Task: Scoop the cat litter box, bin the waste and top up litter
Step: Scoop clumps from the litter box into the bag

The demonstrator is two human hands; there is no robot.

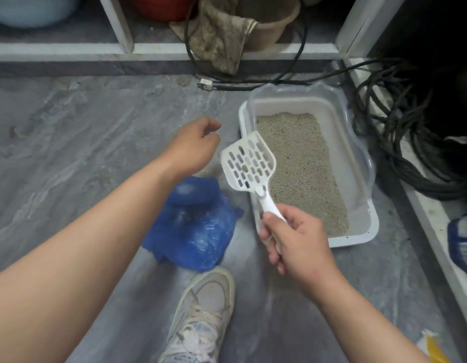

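Note:
A white litter box (363, 233) with a clear raised rim sits on the grey floor at centre right, filled with grey litter (300, 163). My right hand (295, 239) grips the handle of a white slotted scoop (248, 163), held tilted over the box's left edge; a small clump rests in the scoop. A blue plastic bag (193, 231) lies on the floor left of the box, its mouth open. My left hand (195, 145) hovers above the bag with fingers loosely curled and nothing in it.
Black cables (410, 142) coil right of the box along a white ledge. A dirty cloth (222, 40) hangs from a tub at the back. My white sneaker (201, 313) stands near the bag. A blue-and-white bag (462, 242) sits at the right edge.

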